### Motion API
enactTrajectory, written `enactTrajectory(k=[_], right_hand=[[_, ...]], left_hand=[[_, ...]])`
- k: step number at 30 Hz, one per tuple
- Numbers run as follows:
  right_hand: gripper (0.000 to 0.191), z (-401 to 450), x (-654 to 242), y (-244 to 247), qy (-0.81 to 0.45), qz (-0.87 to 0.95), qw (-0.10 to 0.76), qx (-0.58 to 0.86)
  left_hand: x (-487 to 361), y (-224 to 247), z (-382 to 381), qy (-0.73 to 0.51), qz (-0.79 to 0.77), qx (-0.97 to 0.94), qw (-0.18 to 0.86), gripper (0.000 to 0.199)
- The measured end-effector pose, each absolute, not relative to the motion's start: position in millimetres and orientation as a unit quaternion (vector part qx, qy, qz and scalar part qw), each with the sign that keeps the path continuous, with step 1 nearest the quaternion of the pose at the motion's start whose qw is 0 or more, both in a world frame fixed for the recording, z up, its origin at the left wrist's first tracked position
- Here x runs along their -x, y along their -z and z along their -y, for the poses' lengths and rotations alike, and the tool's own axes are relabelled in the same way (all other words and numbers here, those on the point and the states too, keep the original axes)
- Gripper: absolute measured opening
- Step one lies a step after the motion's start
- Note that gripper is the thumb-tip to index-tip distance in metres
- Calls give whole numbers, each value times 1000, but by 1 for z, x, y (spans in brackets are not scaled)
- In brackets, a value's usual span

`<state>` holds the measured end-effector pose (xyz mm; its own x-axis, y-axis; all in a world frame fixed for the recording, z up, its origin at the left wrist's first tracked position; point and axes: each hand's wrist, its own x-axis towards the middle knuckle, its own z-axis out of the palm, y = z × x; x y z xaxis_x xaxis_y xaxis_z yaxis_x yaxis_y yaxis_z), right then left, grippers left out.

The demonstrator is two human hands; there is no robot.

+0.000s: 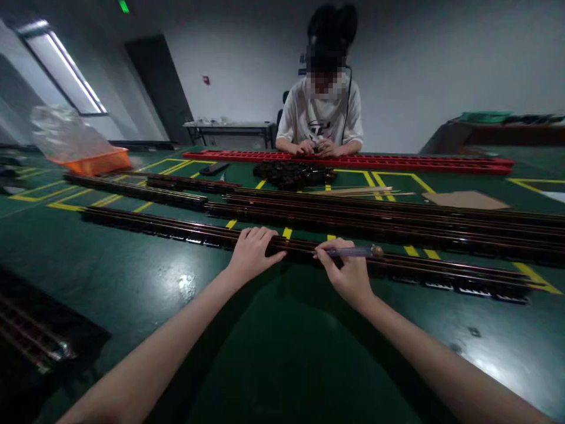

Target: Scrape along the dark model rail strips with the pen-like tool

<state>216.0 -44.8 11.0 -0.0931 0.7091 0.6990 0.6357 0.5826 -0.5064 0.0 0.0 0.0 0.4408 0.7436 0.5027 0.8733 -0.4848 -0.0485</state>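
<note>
In head view, R hand point(346, 268) grip (nearly closed) holds clear-handled tool point(353, 251).

Looks smooth and glossy on the green table point(176, 335), with white glare pooling in patches; looks like hard, shiny plastic on the nearest black strip point(163, 227), with a coppery, metallic gleam in lines along its length; appears translucent and smooth, like plastic, on the handheld tool point(353, 251); looks like moulded plastic on the red frame point(424, 162) and the orange basket point(99, 161); shows thin, crinkled clear plastic in the bag point(68, 132); appears matt and papery, like cardboard, on the brown sheet point(468, 199); shows soft, matt cloth in the white shirt point(300, 112).
</note>
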Motion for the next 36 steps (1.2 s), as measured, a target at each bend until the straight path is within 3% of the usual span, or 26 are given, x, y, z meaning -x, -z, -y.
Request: enactTrajectory(k=[15,36], right_hand=[[16,45,-216,-13,-57,742,483,462],[15,43,-217,-12,-63,716,510,473]], left_hand=[[-9,-4,2,236,499,824,125,25],[-7,-2,2,231,496,828,123,33]])
